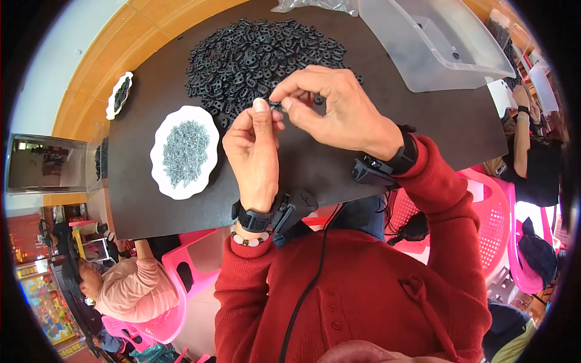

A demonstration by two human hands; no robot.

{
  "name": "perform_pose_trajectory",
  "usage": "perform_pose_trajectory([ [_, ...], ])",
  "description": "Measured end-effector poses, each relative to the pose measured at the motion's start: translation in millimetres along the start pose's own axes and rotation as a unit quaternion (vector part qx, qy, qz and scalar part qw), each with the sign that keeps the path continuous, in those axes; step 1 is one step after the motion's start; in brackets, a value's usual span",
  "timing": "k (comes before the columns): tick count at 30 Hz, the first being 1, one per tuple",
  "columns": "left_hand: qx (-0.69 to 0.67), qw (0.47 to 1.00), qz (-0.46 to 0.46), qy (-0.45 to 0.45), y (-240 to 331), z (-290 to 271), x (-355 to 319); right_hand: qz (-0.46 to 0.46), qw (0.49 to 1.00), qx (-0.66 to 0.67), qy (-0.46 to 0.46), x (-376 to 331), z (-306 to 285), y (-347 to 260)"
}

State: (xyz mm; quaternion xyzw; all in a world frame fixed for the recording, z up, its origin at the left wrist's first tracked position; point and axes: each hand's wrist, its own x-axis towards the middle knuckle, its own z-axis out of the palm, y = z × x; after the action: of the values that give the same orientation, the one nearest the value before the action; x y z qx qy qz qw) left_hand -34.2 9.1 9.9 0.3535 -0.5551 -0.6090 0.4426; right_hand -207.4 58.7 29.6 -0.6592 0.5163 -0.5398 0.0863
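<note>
Over the near edge of a heap of small black oval plastic pieces with two holes, my two hands meet at the fingertips. My left hand pinches a small black plastic piece between thumb and fingers. From the other side, the thumb and forefinger of my right hand close on the same piece. Fingers cover most of it, so its exact shape is hidden. To the left of my left hand stands a white scalloped plate bearing many tiny silvery metal springs.
A translucent plastic bin sits at the back right of the dark table. A smaller white dish holds black pieces at the far left. Clear plastic film lies at the back edge. People sit at both sides on pink chairs.
</note>
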Motion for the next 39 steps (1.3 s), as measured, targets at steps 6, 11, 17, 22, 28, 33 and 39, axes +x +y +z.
perform_pose_trajectory([
  [6, 0.043, 0.998, 0.043, -0.004, 3.0, 2.2, 1.8, -0.019, 1.000, 0.012, -0.016, 5.0, -2.8, 3.7],
  [11, 0.024, 0.999, 0.044, -0.017, 6.8, 2.1, 2.3, 0.015, 0.997, 0.057, -0.039, 9.5, -4.5, 3.3],
  [17, 0.026, 0.999, 0.037, -0.023, 14.0, -1.9, -2.0, 0.063, 0.991, 0.103, -0.056, 11.1, -5.1, -0.5],
  [22, 0.078, 0.992, 0.100, 0.027, -0.6, -0.6, -2.5, 0.123, 0.979, 0.136, -0.084, 9.7, -5.6, -0.4],
  [28, 0.091, 0.992, 0.085, 0.035, -4.4, 6.7, -0.8, 0.181, 0.967, 0.156, -0.091, 5.2, -3.0, 3.4],
  [33, 0.119, 0.985, 0.114, 0.044, 1.8, 17.4, -0.3, -0.049, 0.997, -0.062, 0.008, 1.1, 1.3, 6.1],
  [39, 0.223, 0.950, 0.202, 0.085, 0.2, 25.9, 2.5, 0.166, 0.974, 0.146, -0.045, 5.6, -8.5, -4.3],
])
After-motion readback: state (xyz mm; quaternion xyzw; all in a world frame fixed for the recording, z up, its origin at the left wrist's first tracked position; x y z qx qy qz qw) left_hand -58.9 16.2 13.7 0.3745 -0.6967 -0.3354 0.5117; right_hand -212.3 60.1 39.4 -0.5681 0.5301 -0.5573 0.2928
